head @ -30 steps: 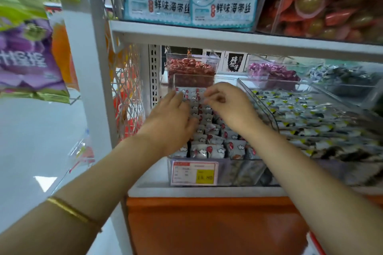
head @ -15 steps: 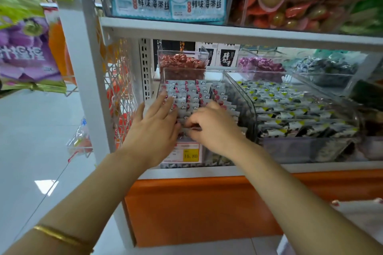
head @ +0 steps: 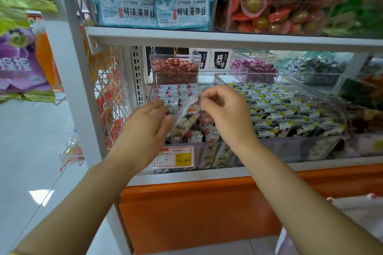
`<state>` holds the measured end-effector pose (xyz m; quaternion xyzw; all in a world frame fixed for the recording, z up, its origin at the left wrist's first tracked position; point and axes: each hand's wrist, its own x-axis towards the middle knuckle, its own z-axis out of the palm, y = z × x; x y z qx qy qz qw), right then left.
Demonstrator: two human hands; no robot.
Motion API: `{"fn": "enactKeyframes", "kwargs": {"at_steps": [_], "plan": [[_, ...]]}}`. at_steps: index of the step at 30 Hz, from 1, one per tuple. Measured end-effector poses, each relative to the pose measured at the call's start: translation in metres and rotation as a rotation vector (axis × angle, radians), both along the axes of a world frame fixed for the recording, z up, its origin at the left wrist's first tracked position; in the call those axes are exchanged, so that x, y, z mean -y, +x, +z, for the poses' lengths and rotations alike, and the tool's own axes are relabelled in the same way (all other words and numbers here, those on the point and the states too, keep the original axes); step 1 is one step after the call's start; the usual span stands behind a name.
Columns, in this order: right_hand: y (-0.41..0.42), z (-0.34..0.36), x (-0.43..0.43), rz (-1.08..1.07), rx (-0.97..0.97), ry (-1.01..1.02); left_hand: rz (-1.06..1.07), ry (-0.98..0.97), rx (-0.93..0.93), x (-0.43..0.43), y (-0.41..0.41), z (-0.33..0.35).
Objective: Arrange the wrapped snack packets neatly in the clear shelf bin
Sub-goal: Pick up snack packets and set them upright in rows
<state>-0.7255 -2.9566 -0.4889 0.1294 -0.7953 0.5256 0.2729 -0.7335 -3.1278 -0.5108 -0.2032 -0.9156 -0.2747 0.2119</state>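
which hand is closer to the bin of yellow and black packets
Right. The right hand is just beside the left wall of that bin, pinching a packet. The left hand holds the packet's other end, farther left.

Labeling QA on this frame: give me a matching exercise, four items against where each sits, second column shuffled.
1 snack packet
2 price tag
3 red candies
4 seaweed bags

A upper shelf
B front of clear shelf bin
C behind that bin
D between left hand and right hand

Pairs: 1-D, 2-B, 3-C, 4-A
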Motion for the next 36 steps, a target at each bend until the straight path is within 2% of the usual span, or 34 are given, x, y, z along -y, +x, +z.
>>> {"fn": "enactKeyframes", "kwargs": {"at_steps": [5,9,13,18,22,29,32,36], "plan": [[0.011,0.006,-0.024,0.034,0.113,-0.504,-0.049,0.072,-0.030,-0.010,0.010,0.006],[0.015,0.001,-0.035,0.110,0.205,-0.734,-0.087,0.299,0.092,-0.020,0.012,0.008],[0.015,-0.003,-0.042,0.176,0.245,-0.737,-0.144,0.592,0.284,-0.020,0.007,0.010],[0.013,-0.006,-0.044,0.245,0.243,-0.701,-0.185,0.864,0.481,-0.016,0.001,0.007],[0.011,-0.010,-0.044,0.238,0.316,-0.699,-0.209,1.070,0.565,-0.014,-0.001,0.006],[0.012,-0.010,-0.036,0.369,0.321,-0.696,-0.182,1.184,0.522,-0.019,0.000,0.006],[0.011,-0.012,-0.035,0.319,0.339,-0.716,-0.183,1.186,0.521,-0.020,0.002,0.006],[0.011,-0.013,-0.033,0.239,0.404,-0.861,-0.206,1.135,0.469,-0.022,0.005,0.007]]}}
